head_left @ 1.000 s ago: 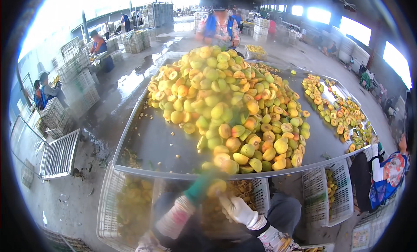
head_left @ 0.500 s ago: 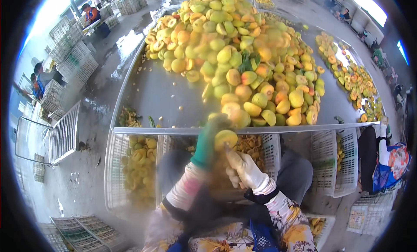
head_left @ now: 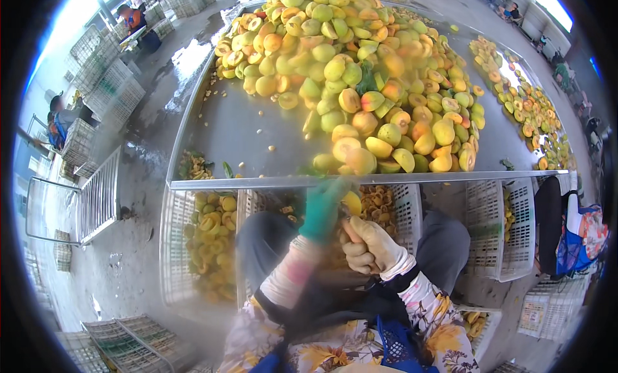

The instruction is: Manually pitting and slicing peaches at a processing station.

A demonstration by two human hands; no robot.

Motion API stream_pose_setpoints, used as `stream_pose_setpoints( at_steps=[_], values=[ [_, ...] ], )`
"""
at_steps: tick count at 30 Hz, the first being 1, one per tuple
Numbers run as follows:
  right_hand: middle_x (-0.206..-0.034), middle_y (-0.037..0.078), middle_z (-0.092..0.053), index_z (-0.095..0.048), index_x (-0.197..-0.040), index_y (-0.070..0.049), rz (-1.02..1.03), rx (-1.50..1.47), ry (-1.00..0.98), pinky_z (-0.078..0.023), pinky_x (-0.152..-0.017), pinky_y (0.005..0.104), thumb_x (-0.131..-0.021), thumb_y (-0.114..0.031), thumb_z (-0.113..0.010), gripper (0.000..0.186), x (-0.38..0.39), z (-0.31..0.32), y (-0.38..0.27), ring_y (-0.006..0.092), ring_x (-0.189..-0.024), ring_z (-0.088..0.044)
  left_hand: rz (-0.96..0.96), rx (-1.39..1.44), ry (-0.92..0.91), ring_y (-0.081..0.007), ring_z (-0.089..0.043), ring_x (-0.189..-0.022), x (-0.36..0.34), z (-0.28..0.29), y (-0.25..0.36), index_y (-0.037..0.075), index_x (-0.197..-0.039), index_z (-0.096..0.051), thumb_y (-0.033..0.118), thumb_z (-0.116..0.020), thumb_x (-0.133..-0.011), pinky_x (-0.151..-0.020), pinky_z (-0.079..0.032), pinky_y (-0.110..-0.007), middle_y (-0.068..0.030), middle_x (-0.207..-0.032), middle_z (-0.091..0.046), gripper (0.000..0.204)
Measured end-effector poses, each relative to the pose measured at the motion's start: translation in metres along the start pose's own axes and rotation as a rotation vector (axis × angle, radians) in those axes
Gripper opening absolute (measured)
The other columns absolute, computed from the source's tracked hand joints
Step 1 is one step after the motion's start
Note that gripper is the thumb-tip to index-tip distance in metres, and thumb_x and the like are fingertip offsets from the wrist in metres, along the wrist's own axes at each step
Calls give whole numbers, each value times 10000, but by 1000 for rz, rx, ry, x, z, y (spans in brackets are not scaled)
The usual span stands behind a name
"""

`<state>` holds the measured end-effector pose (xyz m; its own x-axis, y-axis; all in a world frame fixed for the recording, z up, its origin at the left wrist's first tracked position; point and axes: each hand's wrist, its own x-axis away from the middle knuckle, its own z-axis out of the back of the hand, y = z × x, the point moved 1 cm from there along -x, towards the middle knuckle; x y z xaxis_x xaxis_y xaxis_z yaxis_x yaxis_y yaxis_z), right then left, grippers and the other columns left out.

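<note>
My left hand, in a green glove, is closed around a halved yellow peach just below the table's near edge. The glove hides most of the fruit. My right hand, in a pale glove, is wrapped round a small tool with a brown handle. Its tip meets the peach half, and the working end is too blurred to make out. Beyond both hands, a heap of halved peaches covers much of the metal table, some showing their cut faces.
Under the table, a white crate at left holds peach pieces; another crate stands between my knees. More crates are at right, beside a person in a blue vest. Small scraps lie at the table's left corner.
Both hands have drawn together, the right slightly lower. The peach half has turned from facing up to mostly hidden by the left glove, with the tool against it.
</note>
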<state>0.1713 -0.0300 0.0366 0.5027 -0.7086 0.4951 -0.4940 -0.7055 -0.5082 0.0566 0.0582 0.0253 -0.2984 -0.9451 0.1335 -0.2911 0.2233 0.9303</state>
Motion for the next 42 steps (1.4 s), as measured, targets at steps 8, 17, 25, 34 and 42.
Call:
stream_pose_setpoints(
  at_steps=[8, 17, 25, 34, 42],
  values=[
    [-534, -17, -423, -499, -882, -62, 495, 419, 274, -300, -354, 247, -960, -499, -473, 444, 8, -27, 37, 104, -377, -383, -99, 440, 244, -244, -639, -789, 2, 30, 25, 94, -998, -599, 384, -542, -940, -609, -562, -406, -97, -896, -638, 301],
    [-582, 107, -590, -603, -864, -21, 530, 1246, 716, -438, -451, 364, -949, -392, -520, 389, 12, 74, 70, 254, -484, -572, 161, -719, 367, -159, -621, -840, 76, 241, 93, 32, -951, -693, 203, -693, -820, -681, -484, -273, -53, -940, -665, 216],
    [-632, 131, -633, -616, -820, -25, -113, 1833, 643, -480, -495, 410, -911, -383, -573, 371, -23, 124, 88, 300, -543, -622, -114, -1271, 154, -289, -619, -1022, -115, 138, 115, 48, -1247, -576, 353, -629, -869, -903, -459, -370, -181, -1167, -628, 488],
    [-717, 221, -646, -606, -947, -26, 171, 1593, 648, -501, -592, 497, -919, -417, -501, 406, -33, 131, 88, 398, -669, -643, -270, -1483, 54, -289, -619, -919, -299, 165, 13, 54, -1272, -501, 338, -606, -851, -813, -483, -393, -174, -1058, -622, 519],
    [-682, 190, -616, -573, -936, -24, 844, 1306, 654, -466, -488, 428, -915, -273, -586, 250, -7, 93, 56, 354, -560, -609, 168, -164, 38, -206, -590, -549, -156, 106, 70, 91, -1124, -567, 355, -632, -849, -413, -442, -295, -98, -836, -623, 387]
  ],
)
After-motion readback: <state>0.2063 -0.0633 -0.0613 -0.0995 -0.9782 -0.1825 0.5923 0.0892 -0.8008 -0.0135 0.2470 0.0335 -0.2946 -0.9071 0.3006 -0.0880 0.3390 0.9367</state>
